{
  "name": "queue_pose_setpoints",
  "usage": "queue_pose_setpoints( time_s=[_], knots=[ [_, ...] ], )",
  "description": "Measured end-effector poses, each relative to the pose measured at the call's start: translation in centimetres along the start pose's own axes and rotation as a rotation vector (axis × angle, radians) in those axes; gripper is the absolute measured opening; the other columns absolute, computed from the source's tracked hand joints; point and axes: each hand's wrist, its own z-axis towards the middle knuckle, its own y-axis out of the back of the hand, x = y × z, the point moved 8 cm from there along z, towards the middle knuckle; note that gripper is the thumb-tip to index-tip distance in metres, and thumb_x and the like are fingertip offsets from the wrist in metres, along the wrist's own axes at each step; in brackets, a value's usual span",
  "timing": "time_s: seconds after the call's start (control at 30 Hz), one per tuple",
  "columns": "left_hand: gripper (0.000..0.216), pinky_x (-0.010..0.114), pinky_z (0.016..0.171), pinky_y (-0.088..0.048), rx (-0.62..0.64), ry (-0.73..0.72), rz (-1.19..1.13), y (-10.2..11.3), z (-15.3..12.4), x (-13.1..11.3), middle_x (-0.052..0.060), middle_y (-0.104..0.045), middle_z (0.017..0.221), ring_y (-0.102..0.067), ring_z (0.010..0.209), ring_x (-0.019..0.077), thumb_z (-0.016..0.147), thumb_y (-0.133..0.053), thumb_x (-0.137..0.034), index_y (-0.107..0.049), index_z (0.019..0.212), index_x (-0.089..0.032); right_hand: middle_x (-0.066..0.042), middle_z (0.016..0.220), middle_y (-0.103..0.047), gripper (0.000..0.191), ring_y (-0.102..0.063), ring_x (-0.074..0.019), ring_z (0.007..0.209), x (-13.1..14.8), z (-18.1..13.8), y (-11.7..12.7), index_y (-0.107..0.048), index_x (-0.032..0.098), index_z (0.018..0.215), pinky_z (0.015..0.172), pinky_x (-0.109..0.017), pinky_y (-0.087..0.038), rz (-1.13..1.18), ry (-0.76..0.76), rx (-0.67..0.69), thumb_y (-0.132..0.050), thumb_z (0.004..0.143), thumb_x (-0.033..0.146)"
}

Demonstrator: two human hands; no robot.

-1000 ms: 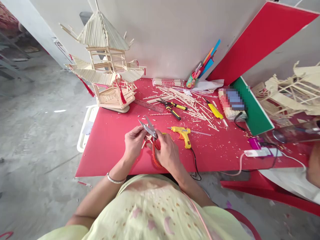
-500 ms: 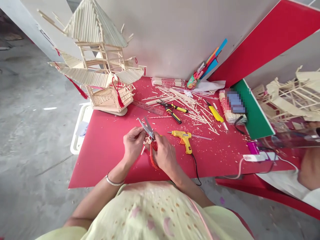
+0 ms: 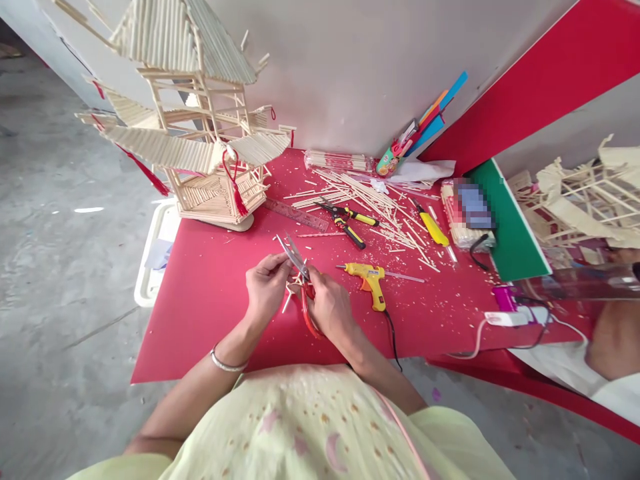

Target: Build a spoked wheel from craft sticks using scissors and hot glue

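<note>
My right hand [image 3: 330, 303] is closed around a pair of scissors [image 3: 306, 308] with red handles, their blades pointing up and away, a little apart. My left hand [image 3: 267, 288] pinches a thin wooden stick [image 3: 279, 241], whose pale end shows beside the blades. Whether the blades touch the stick I cannot tell. Under both hands, on the red tabletop, lies a small piece made of joined sticks [image 3: 287, 303], partly hidden by the scissors and fingers. To the right of my right hand rests a yellow glue gun [image 3: 371, 283] with a glue stick in its back.
A stick-built pagoda [image 3: 200, 147] with red tassels stands at the back left. Loose sticks [image 3: 355, 193], pliers [image 3: 349, 223], a ruler [image 3: 300, 215] and a yellow cutter knife [image 3: 433, 227] lie beyond my hands. A power strip [image 3: 515, 315] and another person's arm [image 3: 615, 340] are at right.
The view has shifted slightly, so the pagoda sits a little further left. Both hands keep nearly the same pose, and the scissors have barely moved.
</note>
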Motion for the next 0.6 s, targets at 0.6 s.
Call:
queue_pose_setpoints(
  time_s=[0.6],
  knots=[
    [0.035,0.023,0.064,-0.055,0.137,0.157,-0.365,-1.3,-0.3,-0.2,0.005,-0.073,0.087,-0.07,0.073,0.0137,0.077,-0.085,-0.037,-0.068,0.1,-0.017,-0.007,0.103,-0.076,0.042,-0.071,-0.0216,0.088,-2.1,-2.0,2.7,-0.064,0.022,0.126,0.079,-0.03,-0.052,0.44,-0.115,-0.155,-0.061,0.096,0.051]
  ],
)
